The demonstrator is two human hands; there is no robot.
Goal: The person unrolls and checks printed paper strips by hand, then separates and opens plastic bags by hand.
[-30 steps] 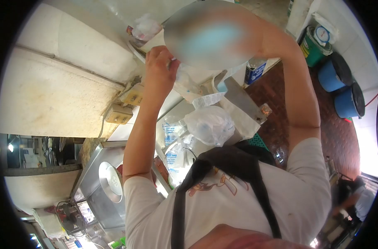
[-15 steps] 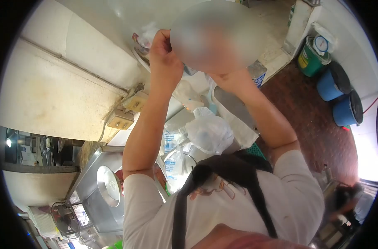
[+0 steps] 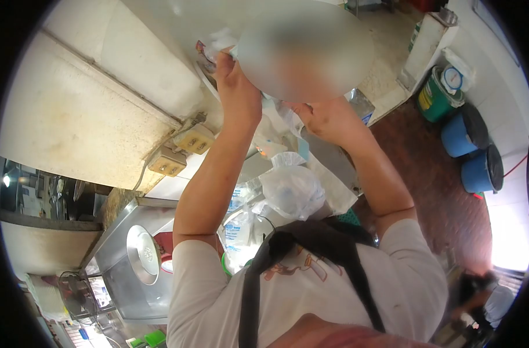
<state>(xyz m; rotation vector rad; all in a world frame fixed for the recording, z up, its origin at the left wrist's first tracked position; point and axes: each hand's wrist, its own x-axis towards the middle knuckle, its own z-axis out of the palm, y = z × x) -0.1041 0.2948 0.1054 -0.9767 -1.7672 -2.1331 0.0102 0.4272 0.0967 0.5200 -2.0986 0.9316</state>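
My left hand point(image 3: 239, 90) is raised in front of me, its thumb up and its fingers curled inward; a whitish edge shows at the thumb tip. A blurred patch covers much of what lies between my hands. My right hand point(image 3: 328, 119) is bent closed at a similar height, against a strip of thin clear plastic point(image 3: 287, 118) that hangs by its fingertips. Below the hands, a light blue piece point(image 3: 303, 149) shows near the counter. Closer to my chest sits a bulging translucent plastic bag point(image 3: 293, 188).
Printed plastic packs point(image 3: 236, 229) lie beside the bag. To the left are wall sockets point(image 3: 195, 139) and a steel counter with a metal lid point(image 3: 142, 255). On the right, blue buckets point(image 3: 463, 130) and a green bucket point(image 3: 435, 95) stand on the brick floor. A person point(image 3: 479, 298) is at lower right.
My view has shifted slightly. Both hands stay raised; the clear plastic strip and light blue piece below my right hand show more than before.
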